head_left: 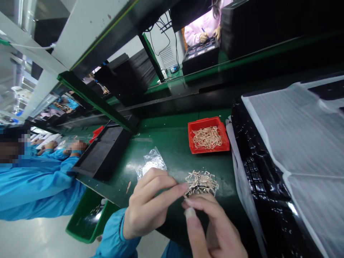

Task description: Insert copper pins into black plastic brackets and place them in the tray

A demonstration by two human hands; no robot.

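Note:
My left hand [150,204] is closed in a pinch, its fingertips meeting those of my right hand [215,225]. Between them is a small tan strip [185,196], mostly hidden by the fingers. My right thumb and forefinger also pinch at it. Just beyond the fingertips lies a loose pile of thin, bent tan strips [202,181], some with dark parts, on the green bench. Farther back, a red bin [190,145] holds many similar tan strips. A clear plastic bag [154,159] with whitish contents lies behind my left hand.
At right stands a black-wrapped stack covered by a white sheet [301,125]. A black tray [107,147] sits at left, beside a co-worker in blue sleeves [40,186]. Below the bench edge is a green crate [80,229]. Across the bench, a person in pink [199,30] works over a black box.

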